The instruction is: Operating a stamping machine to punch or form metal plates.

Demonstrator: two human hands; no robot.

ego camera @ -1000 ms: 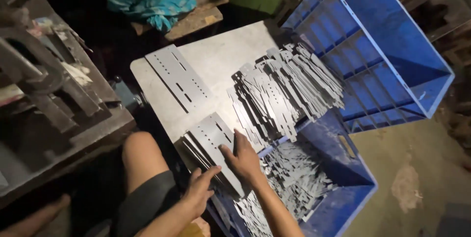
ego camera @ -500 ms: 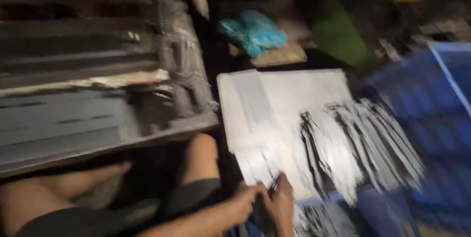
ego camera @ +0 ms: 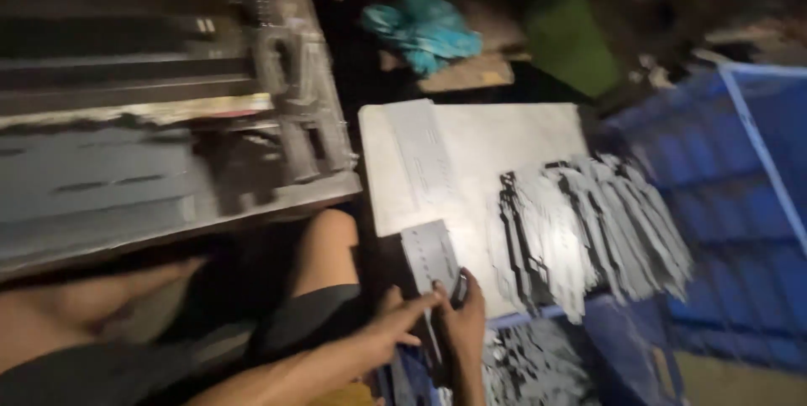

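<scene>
Both my hands on a grey punched metal strip at the near edge of the metal sheet.

My left hand [ego camera: 402, 322] lies with fingers stretched out against the strip [ego camera: 430, 261], and my right hand [ego camera: 464, 313] is closed around its near end; the strip sits at the sheet's [ego camera: 496, 133] near-left corner. The small blue crate [ego camera: 626, 347] just beyond the near edge holds a loose heap of grey metal pieces. The big blue crate [ego camera: 740, 204] past the right edge is too blurred to tell what is inside. A fanned pile of strips [ego camera: 588, 225] covers the sheet's right side, spilling over the near edge toward the small crate. Another long strip [ego camera: 418, 154] lies along the left edge. A dark machine [ego camera: 168, 120] stands left of the sheet, my bare knee [ego camera: 332, 238] between them, and a teal cloth [ego camera: 424, 28] lies past the far edge.
</scene>
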